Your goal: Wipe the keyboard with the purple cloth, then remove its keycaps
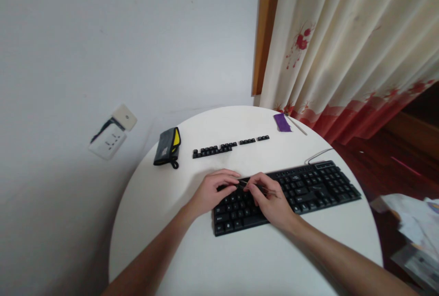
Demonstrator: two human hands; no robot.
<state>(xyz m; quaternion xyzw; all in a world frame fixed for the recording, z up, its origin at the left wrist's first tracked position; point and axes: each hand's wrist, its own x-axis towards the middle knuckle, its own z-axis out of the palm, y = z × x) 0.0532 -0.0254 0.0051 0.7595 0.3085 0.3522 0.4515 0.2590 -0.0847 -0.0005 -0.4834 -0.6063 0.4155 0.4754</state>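
Note:
A black keyboard (254,220) lies at a slant on the round white table (192,259). My right hand (269,198) is above its middle, the thumb and fingers closed on a thin metal tool (273,192) that looks like tweezers. The tool's tip points left, towards my other hand. Over the keyboard's upper left part, my left hand (214,191) has its thumb and index fingertip drawn close together beside that tip. Whatever is between them is too small to make out. Both hands cover some of the upper keys.
Loose black keycaps (212,150) sit in rows behind the keyboard. A grey and yellow pouch (167,146) stands at the left edge. Towards the back right lie a purple cloth (282,123) and a thin stick (297,126). The keyboard's cable (318,153) runs over the right edge.

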